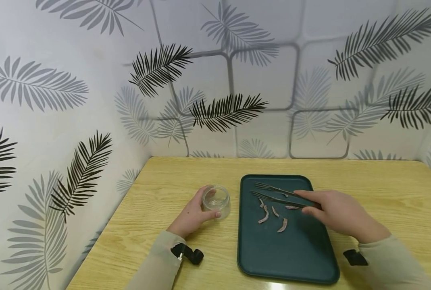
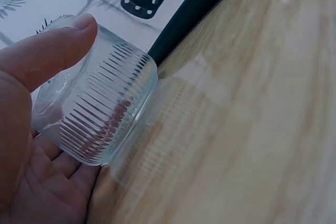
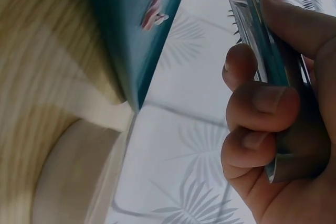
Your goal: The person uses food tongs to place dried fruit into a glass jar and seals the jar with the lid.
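A small clear glass jar [image 1: 220, 207] stands on the table at the left of the tray, its mouth facing up. My left hand [image 1: 191, 217] holds it, thumb on the near side and fingers around the far side. Ribbed glass shows on the jar [image 2: 105, 103] in the left wrist view. My right hand [image 1: 342, 213] grips metal tongs [image 1: 280, 201] over the tray, their slotted arms apart with nothing clearly between them. Under and near the tongs lie several reddish-brown dried strips [image 1: 282, 225]. In the right wrist view, curled fingers wrap the tongs' handle [image 3: 304, 150].
The dark green rectangular tray [image 1: 284, 257] has a raised rim and lies on a light wood table [image 1: 179, 173]. Behind and at the left stand walls [image 1: 208, 141] with a leaf pattern. Each wrist carries a black strap mount [image 1: 188, 253].
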Motion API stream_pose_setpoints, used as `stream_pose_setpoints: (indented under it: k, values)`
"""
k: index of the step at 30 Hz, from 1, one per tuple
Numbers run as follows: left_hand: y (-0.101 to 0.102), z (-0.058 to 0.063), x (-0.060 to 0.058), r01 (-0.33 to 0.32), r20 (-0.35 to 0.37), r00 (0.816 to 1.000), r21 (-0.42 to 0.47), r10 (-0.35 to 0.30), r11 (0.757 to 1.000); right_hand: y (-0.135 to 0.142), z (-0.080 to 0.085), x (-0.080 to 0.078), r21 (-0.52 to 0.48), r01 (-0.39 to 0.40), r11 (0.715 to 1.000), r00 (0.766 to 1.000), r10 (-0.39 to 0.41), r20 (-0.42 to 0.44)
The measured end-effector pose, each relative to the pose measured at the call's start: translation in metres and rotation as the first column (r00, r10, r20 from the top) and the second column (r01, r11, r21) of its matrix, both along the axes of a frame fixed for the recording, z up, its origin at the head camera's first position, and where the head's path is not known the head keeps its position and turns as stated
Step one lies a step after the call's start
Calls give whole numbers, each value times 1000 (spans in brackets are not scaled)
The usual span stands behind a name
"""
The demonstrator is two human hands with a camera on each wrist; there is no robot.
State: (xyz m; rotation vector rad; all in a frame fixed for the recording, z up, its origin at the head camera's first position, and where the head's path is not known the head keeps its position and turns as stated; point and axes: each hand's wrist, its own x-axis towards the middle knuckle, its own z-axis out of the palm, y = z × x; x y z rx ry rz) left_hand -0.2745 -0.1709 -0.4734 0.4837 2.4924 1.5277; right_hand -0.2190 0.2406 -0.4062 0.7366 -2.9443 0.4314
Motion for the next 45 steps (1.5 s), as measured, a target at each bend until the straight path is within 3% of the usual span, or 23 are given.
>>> stream_pose_setpoints:
  k: [8, 19, 36, 45]
  values:
    - [0, -1, 2, 0, 3, 1000, -2, 0, 1000, 4, -8, -1, 2, 19, 1000, 998, -19, 60]
    - [-1, -1, 3, 11, -2, 1000, 4, -11, 1000, 2, -11, 0, 16, 35, 999, 999, -36, 32]
    - [0, 1, 1, 6, -1, 1000, -9, -6, 1000, -6, -1, 4, 69, 62, 996, 998, -60, -19]
    - [1, 1, 2, -2, 4, 1000, -10, 2, 1000, -7, -1, 4, 97, 70, 993, 998, -70, -6]
